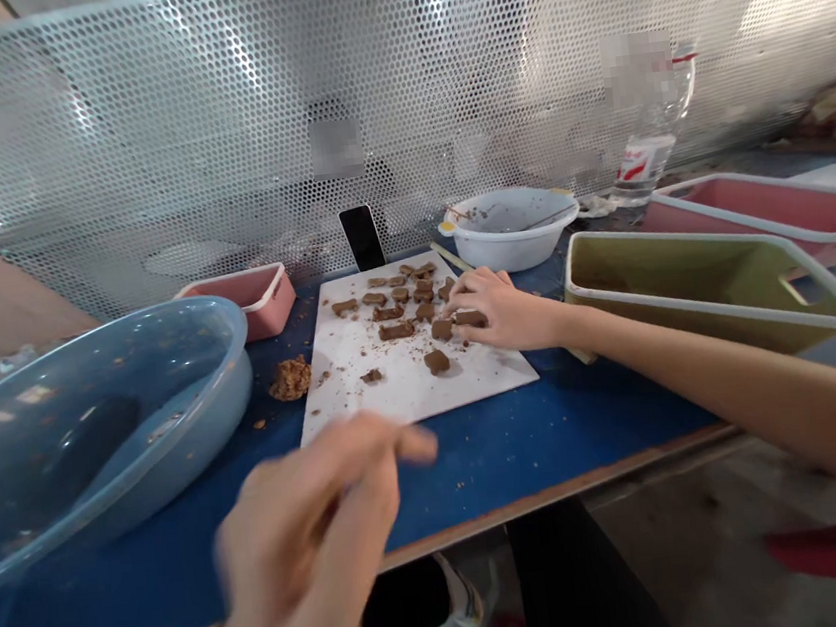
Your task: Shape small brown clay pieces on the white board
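Note:
A white board (410,375) lies on the blue table (538,441) with several small brown clay-like pieces (395,311) on its far half. My right hand (497,306) reaches across to the board's right edge, fingers curled around one brown piece (470,318), with another piece (441,329) beside the fingertips. My left hand (314,527) hovers low in front of the board's near edge, blurred by motion, fingers drawn together and pointing right; I cannot make out anything in it. A loose brown lump (291,378) sits on the table left of the board.
A large blue plastic basin (99,430) stands at the left. Behind the board are a pink box (257,297), a black phone (362,237) leaning on the perforated metal screen, and a white bowl (510,227). A green tray (709,285), pink tray (768,208) and plastic bottle (645,152) stand right.

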The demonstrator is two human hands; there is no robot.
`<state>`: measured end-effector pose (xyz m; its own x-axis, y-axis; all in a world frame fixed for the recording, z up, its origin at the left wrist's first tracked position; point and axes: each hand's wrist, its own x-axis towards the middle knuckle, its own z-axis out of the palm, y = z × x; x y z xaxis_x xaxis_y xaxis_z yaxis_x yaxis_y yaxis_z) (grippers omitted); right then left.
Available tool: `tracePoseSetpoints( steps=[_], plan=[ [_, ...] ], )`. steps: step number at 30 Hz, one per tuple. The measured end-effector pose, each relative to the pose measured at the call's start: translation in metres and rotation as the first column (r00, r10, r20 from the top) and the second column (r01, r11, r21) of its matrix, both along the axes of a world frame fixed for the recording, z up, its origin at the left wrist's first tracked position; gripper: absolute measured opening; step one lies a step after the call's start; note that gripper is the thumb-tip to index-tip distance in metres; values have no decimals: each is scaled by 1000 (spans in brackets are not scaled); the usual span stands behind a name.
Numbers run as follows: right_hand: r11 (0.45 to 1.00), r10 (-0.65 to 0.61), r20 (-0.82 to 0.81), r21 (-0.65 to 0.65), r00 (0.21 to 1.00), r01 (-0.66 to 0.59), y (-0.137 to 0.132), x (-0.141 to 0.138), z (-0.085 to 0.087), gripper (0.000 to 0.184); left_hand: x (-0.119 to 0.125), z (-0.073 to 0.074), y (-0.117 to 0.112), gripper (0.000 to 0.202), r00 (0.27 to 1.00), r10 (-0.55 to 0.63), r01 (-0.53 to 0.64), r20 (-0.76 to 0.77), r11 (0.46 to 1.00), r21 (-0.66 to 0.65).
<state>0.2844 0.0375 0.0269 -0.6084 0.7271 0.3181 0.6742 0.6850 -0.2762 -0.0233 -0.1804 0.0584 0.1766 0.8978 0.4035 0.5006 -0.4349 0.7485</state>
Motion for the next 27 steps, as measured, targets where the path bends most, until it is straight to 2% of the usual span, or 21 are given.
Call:
tracePoseSetpoints(
  steps=[2,4,7,9,11,13,16,19,22,27],
  plan=[
    [993,103,45,60,994,-106,3,-7,5,35,21,9,55,22,999,12,-10,-30,999,47],
    [976,142,54,156,988,-149,3,-12,4,38,37,5,110,21,994,34,-16,-107,986,165],
    [947,190,68,252,979,-201,-4,-10,-6,44,45,-20,167,26,972,78,-5,-220,949,315],
    [926,267,103,247,958,-284,-9,-5,-13,45,40,-39,182,27,954,83,25,-288,935,354],
    [909,330,116,229,937,-349,-12,0,-16,44,34,-54,184,25,926,77,61,-371,936,347],
    [900,359,110,222,927,-375,-12,3,-16,43,30,-60,179,23,910,67,71,-410,947,312],
    [893,390,118,191,913,-407,-11,3,-16,42,27,-61,172,27,903,33,104,-429,951,291],
    [899,394,111,157,912,-408,-10,2,-19,42,27,-60,168,32,892,-5,168,-452,932,322],
    [930,321,36,178,946,-323,-11,2,-22,41,31,-61,164,31,911,7,155,-413,921,358],
    [979,100,-151,191,983,-71,-21,-9,-23,43,42,-60,152,17,973,23,58,-230,938,341]
  ],
)
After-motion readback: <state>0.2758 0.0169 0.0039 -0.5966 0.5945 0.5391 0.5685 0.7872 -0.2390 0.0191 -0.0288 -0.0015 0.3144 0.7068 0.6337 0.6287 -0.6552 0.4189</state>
